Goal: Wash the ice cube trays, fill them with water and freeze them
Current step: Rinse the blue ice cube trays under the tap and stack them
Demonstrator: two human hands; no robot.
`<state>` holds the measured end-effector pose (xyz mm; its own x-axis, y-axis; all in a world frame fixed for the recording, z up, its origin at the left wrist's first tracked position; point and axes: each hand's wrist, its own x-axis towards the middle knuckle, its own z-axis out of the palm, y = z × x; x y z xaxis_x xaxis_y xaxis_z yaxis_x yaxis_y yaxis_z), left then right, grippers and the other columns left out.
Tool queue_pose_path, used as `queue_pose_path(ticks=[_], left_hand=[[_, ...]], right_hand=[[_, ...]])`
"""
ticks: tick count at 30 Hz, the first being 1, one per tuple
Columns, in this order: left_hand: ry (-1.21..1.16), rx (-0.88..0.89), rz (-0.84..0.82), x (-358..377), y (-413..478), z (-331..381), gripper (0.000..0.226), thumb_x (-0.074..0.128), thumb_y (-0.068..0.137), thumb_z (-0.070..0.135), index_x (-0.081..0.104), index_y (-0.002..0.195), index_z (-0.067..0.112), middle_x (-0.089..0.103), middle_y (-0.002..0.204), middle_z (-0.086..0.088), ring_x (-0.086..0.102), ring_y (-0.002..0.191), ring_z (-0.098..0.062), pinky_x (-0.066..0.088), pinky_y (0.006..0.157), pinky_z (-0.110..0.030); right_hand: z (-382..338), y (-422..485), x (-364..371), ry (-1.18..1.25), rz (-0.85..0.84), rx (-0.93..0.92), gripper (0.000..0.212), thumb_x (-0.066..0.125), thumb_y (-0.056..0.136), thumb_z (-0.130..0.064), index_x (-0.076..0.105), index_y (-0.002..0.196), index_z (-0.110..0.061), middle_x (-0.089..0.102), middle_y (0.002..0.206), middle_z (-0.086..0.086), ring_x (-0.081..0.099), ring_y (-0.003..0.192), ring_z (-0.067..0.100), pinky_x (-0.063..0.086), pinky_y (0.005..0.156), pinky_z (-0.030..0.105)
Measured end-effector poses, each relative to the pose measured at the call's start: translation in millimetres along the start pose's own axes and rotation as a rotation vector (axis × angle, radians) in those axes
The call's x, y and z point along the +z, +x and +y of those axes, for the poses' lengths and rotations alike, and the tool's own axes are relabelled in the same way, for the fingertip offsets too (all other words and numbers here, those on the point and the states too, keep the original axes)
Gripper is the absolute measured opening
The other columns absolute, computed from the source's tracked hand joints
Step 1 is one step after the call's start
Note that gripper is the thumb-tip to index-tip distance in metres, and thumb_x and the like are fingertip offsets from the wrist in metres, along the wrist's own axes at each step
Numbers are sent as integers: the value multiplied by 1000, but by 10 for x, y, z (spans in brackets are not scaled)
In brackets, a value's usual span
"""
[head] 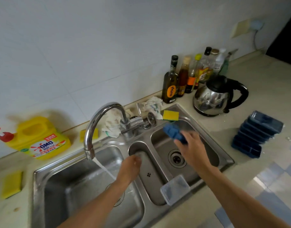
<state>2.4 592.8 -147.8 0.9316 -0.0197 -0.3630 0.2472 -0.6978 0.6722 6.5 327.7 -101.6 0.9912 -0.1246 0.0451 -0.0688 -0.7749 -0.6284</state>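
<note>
My right hand (pixel 191 146) grips a blue ice cube tray (pixel 173 132) over the right basin of the steel sink (pixel 223 155). My left hand (pixel 130 167) hangs beside the running water, fingers loosely curled, holding nothing that I can see. Water streams from the curved tap (pixel 98 127) into the left basin. A clear tray lid (pixel 175 189) leans on the sink's front rim. A stack of several blue ice cube trays (pixel 255 134) stands on the counter to the right of the sink.
A yellow detergent jug (pixel 39 139) stands at the left, a yellow sponge (pixel 11 184) in front of it. Another sponge (pixel 170 115) and rags lie behind the sink. A steel kettle (pixel 213 96) and several bottles (pixel 171 81) stand at the back right.
</note>
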Motion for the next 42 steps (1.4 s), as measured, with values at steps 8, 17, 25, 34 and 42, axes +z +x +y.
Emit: queue_pose_path(ticks=[8, 17, 25, 34, 42], left_hand=[[12, -49, 86, 493, 48, 536, 19, 54, 100, 19, 72, 96, 12, 73, 94, -7, 69, 92, -30, 53, 80, -35], [84, -47, 130, 953, -14, 968, 26, 57, 96, 19, 62, 78, 36, 64, 75, 19, 64, 76, -7, 45, 73, -23], [159, -45, 121, 1050, 153, 1178, 25, 49, 101, 22, 63, 82, 30, 67, 78, 13, 66, 75, -4, 54, 75, -25], [119, 23, 64, 1071, 521, 1189, 13, 54, 101, 26, 66, 98, 30, 70, 90, 16, 66, 77, 1, 56, 73, -25], [73, 62, 5, 1182, 723, 1236, 14, 54, 101, 21, 64, 107, 28, 66, 91, 18, 64, 86, -2, 53, 77, -20]], right_hand=[[638, 54, -186, -29, -62, -82, 48, 52, 101, -46, 49, 140, -18, 44, 138, 4, 52, 119, 16, 47, 101, 29], [1259, -85, -447, -297, -413, -133, 55, 43, 106, -48, 38, 152, -20, 34, 151, 7, 43, 133, 21, 44, 110, 34], [1090, 273, -597, 21, 105, -327, 56, 44, 101, -53, 47, 145, -19, 41, 148, 6, 43, 134, 17, 45, 104, 29], [1290, 243, -481, -122, -239, -194, 59, 39, 104, -53, 38, 153, -22, 31, 156, 1, 38, 140, 18, 41, 113, 33], [1471, 288, -531, -251, -530, 8, 52, 42, 106, -47, 41, 151, -21, 41, 150, 4, 51, 125, 19, 46, 108, 36]])
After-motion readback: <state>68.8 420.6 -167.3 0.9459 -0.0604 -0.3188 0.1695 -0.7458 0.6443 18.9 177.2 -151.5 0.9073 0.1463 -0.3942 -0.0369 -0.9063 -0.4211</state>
